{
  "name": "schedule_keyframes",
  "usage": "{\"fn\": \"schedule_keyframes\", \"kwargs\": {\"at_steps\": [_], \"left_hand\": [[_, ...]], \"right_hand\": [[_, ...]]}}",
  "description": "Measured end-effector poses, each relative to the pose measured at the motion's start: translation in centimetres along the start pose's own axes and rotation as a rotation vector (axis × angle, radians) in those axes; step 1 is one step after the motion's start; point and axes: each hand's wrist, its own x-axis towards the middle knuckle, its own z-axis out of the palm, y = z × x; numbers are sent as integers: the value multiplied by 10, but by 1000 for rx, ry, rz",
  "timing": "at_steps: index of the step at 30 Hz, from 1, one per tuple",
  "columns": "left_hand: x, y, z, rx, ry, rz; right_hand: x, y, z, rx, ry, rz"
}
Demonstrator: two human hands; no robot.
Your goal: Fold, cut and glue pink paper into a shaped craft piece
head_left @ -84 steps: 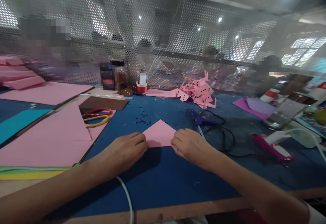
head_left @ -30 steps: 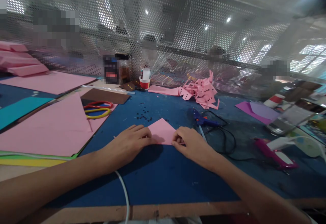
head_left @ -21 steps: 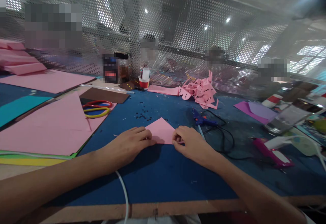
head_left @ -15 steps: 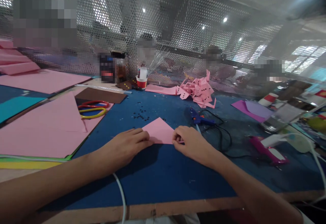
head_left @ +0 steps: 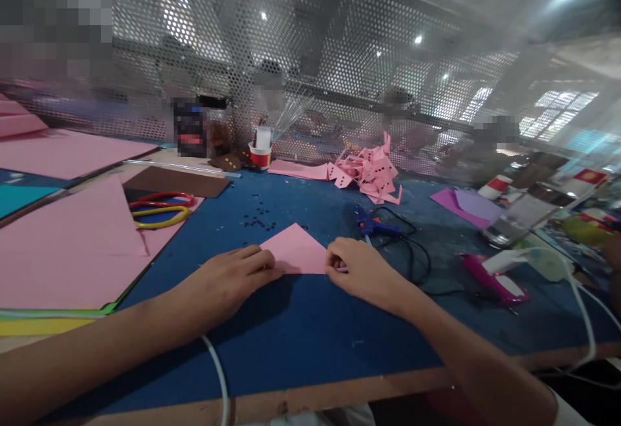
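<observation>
Pink paper (head_left: 295, 255) is lying mid-width on the table (head_left: 301, 342), between near and far edges. A triangle is showing: apex pointing to the far edge, long base running left-right, about parallel with the near edge. Both hands are flanking it. The left hand (head_left: 237, 277) is gripping the left corner, fingers bent over, thumb low by the base; the right hand (head_left: 361, 271) is pinching the right corner, fingers curled tight. Neither is clearly nearer; both are touching the paper. Fingertips are partly hidden, so can't tell how firmly they're pressing. A thin pinkish piece (head_left: 342, 269) is showing inside the right hand's curl, roughly in line with the base; stick or rolled paper edge, can't tell which.

Room: blue tabletop is showing between base and near edge, with a white cord (head_left: 218, 364) running over that edge left of middle. Past the apex, black dots (head_left: 262, 222) are lying scattered; pink cutouts (head_left: 371, 170) are heaping up near the far edge. Large pink sheets (head_left: 72, 245) and scissor handles (head_left: 165, 225) are bounding the left; a blue glue gun (head_left: 376, 225) is lying just beyond the right hand, a magenta tool (head_left: 489, 277) farther toward the right edge.
</observation>
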Motion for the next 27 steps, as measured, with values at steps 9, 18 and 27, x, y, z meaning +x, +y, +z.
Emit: {"fn": "schedule_keyframes", "kwargs": {"at_steps": [9, 18, 27], "left_hand": [[1, 1, 0, 2, 18, 13], [-2, -1, 3, -22, 22, 8], [-3, -1, 3, -20, 8, -10]], "right_hand": [[-2, 7, -5, -21, -16, -40], [-4, 15, -4, 2, -4, -83], [-5, 14, -9, -13, -36, -90]]}}
